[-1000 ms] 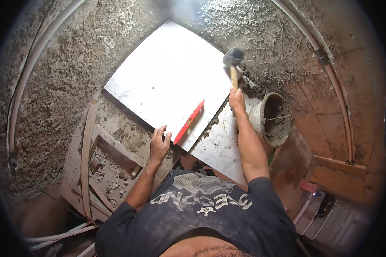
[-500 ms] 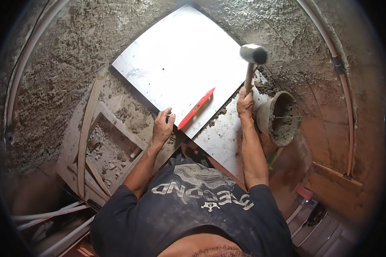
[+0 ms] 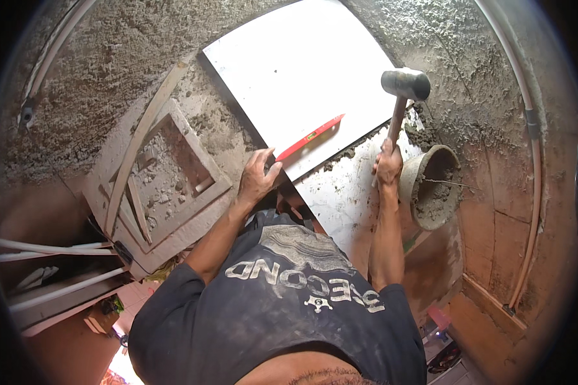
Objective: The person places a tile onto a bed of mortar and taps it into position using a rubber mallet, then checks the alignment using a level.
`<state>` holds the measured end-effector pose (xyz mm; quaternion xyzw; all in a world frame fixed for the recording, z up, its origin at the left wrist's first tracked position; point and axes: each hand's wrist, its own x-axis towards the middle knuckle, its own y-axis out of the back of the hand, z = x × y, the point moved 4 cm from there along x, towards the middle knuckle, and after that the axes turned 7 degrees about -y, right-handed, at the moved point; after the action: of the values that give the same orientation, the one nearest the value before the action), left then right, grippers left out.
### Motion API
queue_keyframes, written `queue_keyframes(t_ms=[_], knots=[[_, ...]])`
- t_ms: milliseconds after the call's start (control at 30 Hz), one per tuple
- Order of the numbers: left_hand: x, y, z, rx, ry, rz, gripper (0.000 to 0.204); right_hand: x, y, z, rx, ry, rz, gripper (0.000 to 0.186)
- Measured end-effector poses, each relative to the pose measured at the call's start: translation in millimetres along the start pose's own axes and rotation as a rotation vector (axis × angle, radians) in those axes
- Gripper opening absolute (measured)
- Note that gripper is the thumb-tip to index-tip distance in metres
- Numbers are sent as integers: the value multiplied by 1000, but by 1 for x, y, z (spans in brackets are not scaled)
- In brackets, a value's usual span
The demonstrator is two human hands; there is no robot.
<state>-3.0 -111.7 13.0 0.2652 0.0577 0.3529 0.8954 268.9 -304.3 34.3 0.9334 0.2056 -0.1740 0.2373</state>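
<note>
A large glossy white tile [image 3: 302,70] lies ahead, with a slim red spirit level [image 3: 311,137] resting near its front edge. My left hand [image 3: 258,178] is at the tile's near-left edge, thumb and fingers apart, close to the level's near end; whether it touches the level I cannot tell. On the right, my right hand [image 3: 388,165] grips the wooden handle of a mallet [image 3: 406,84] with a dark, pale-smeared head. The mallet head is held up over the tile's right corner.
Beside my right forearm sits a mortar-crusted bucket [image 3: 435,187], tipped sideways. A mortar-spattered white surface [image 3: 340,202] lies below the tile. To the left are a frame holding rubble [image 3: 167,170], a bent wooden strip [image 3: 141,141] and white pipes [image 3: 64,247]. Rough plastered wall [image 3: 135,51] surrounds the back.
The view has turned, so the scene sits tilted and farther right. My left hand has come closer to the level's near end. The mallet stays raised in my right hand.
</note>
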Motion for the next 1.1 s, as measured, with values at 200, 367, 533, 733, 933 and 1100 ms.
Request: queue_keyframes(t_ms=[200,367,533,733,933,1100], knots=[[36,-24,17,219,-200,-91,41,-89,34,103,-1,40,-16,37],[80,-62,14,382,-93,-322,36,-165,51,145,-156,-243,-24,38],[93,-78,15,394,66,-480,23,-184,59,177,-363,-66,13,50],[82,-48,5,13,265,46,37,-190,59,192,-312,-101,28,51],[94,-57,-60,-97,453,219,39,-181,57,172,-196,31,-20,52],[72,-50,-38,-293,535,242,40,-176,57,171,-239,16,-37,51]])
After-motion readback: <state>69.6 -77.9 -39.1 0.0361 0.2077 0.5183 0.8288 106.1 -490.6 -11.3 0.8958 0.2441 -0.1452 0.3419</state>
